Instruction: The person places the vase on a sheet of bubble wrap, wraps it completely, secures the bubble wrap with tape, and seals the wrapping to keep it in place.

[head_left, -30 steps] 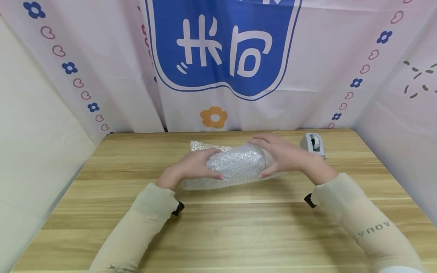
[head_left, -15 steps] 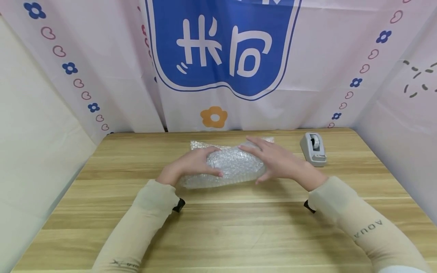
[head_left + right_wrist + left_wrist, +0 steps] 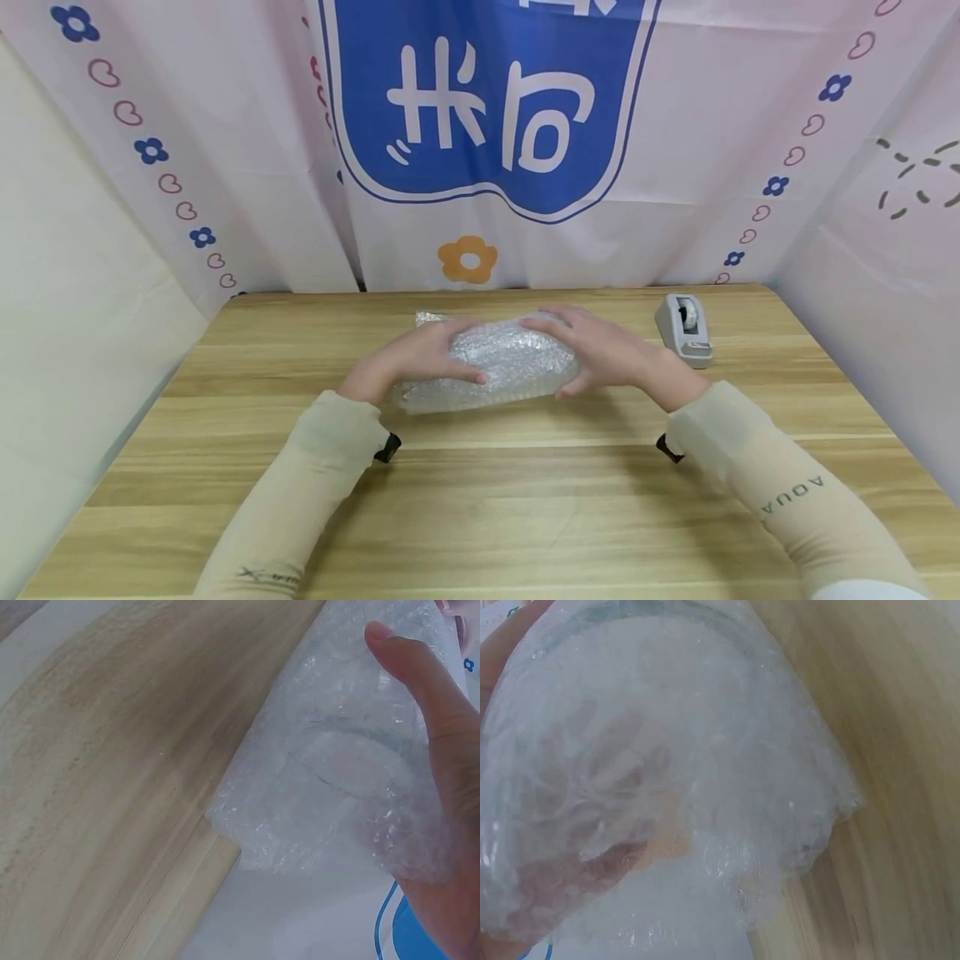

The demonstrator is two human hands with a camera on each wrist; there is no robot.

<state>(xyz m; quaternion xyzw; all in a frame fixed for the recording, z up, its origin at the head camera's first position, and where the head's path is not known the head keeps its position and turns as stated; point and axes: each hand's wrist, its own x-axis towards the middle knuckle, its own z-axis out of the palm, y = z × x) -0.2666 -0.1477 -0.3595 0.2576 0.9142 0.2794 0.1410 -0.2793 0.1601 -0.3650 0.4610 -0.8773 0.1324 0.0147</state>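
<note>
Near the back middle of the table, both my hands grip a bundle of clear bubble wrap (image 3: 517, 358) lying sideways. A cylindrical thing is rolled inside it; a round rim shows faintly through the plastic in both wrist views, but its kind stays hidden. My left hand (image 3: 420, 357) holds the left end, thumb on the near side. At the other end is my right hand (image 3: 606, 352), fingers over the top and thumb low in front. In the right wrist view, the thumb (image 3: 420, 671) lies along the wrap. Loose wrap (image 3: 780, 795) sticks out past the bundle's end in the left wrist view.
A grey tape dispenser (image 3: 685, 332) with a roll of tape stands at the back right of the wooden table (image 3: 510, 517). Behind the table's back edge hangs a printed cloth (image 3: 637, 242), and pale cloth walls rise on both sides.
My right hand has shifted left and closer round the bundle's end, uncovering the front of the tape dispenser. The wrap's back right corner, seen half a second ago, is now hidden. The left hand barely moved.
</note>
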